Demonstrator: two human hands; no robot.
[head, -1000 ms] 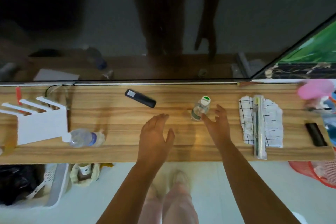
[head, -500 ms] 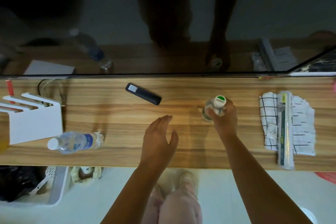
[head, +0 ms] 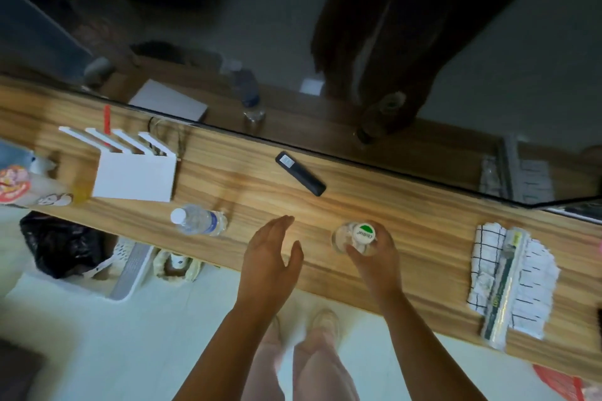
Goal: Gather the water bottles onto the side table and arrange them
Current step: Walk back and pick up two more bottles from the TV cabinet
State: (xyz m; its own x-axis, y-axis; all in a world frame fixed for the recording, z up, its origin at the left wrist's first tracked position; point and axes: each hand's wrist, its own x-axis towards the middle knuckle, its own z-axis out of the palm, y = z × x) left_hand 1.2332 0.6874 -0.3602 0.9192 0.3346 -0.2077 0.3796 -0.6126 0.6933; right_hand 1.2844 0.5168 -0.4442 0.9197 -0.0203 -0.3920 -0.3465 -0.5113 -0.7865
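the right hand [head: 378, 262] is curled round a small clear bottle [head: 364, 233] with a green and white cap. the thumb lies across the bottle's near side, the fingers wrap the far side, and the forearm reaches in from the lower right. the bottle stands upright over the middle of the wooden worktop [head: 423, 221]. from this high angle i cannot quite tell if its base touches the wood or sits just off it. the left hand [head: 270, 257] hovers just to the left of it and holds nothing. its palm is turned in toward the bottle, fingers straight and together, thumb spread apart. further left a second water bottle [head: 198, 221] lies on its side near the worktop's front edge, white cap pointing left, well apart from both hands. a black remote [head: 300, 177] lies at a slant behind the hands. a white slotted box [head: 136, 177] stands at the left, and a checked cloth [head: 488, 247] lies at the right.
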